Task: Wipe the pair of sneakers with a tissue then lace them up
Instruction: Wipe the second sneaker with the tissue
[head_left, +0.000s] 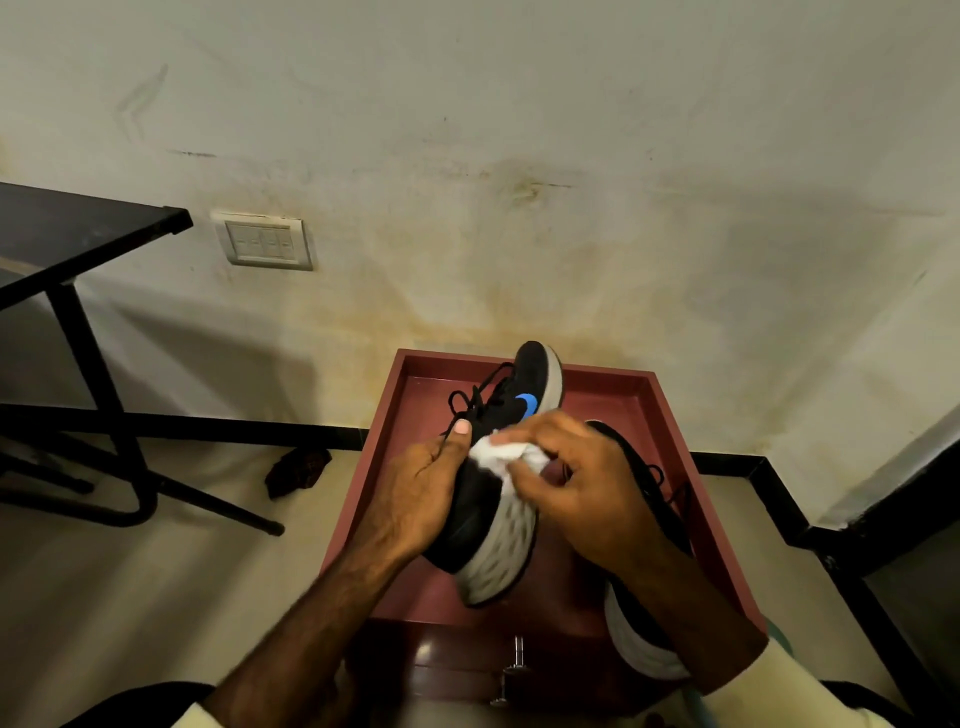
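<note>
Wiping underway at mid-frame, lacing yet to come: black sneaker (480, 519) gripped in left hand (421, 499) above maroon tray (387, 410), white tissue (493, 457) pinched against its side by right hand (582, 493), second sneaker (636, 644) lying lower right.

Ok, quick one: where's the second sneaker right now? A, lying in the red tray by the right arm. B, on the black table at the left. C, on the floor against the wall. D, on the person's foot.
A: the second sneaker lies in the red tray, partly hidden by the right hand, which presses the tissue on the held sneaker gripped by the left hand.
</note>
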